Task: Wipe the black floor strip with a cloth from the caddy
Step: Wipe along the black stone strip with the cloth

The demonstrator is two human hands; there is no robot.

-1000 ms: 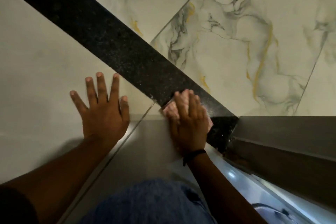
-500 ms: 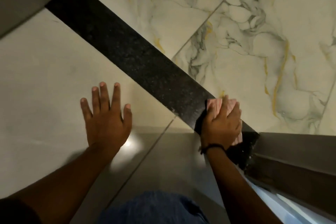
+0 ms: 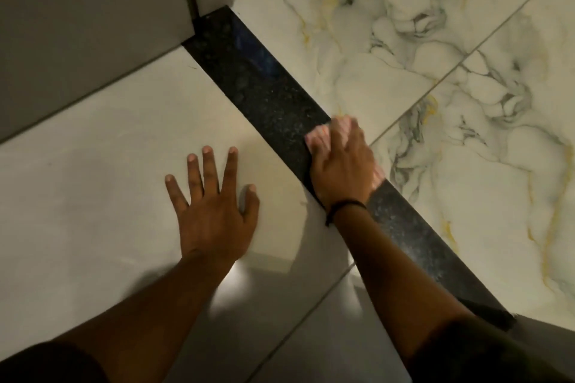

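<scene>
A black speckled floor strip (image 3: 261, 84) runs diagonally from the upper left corner by the wall down to the lower right. My right hand (image 3: 342, 165) presses a pink cloth (image 3: 320, 135) flat onto the strip about midway along it; only the cloth's edges show past the fingers. A black band circles that wrist. My left hand (image 3: 214, 205) lies flat on the pale plain tile left of the strip, fingers spread, holding nothing. The caddy is out of sight.
White marble tiles with grey and yellow veins (image 3: 435, 56) lie right of the strip. A grey wall or door panel (image 3: 87, 19) fills the upper left, ending at the strip's far end. A grey frame edge (image 3: 547, 323) sits at the lower right.
My right hand has slid the cloth up along the strip, away from the lower right end toward the wall. The left hand stayed planted on the pale tile while the view shifted.
</scene>
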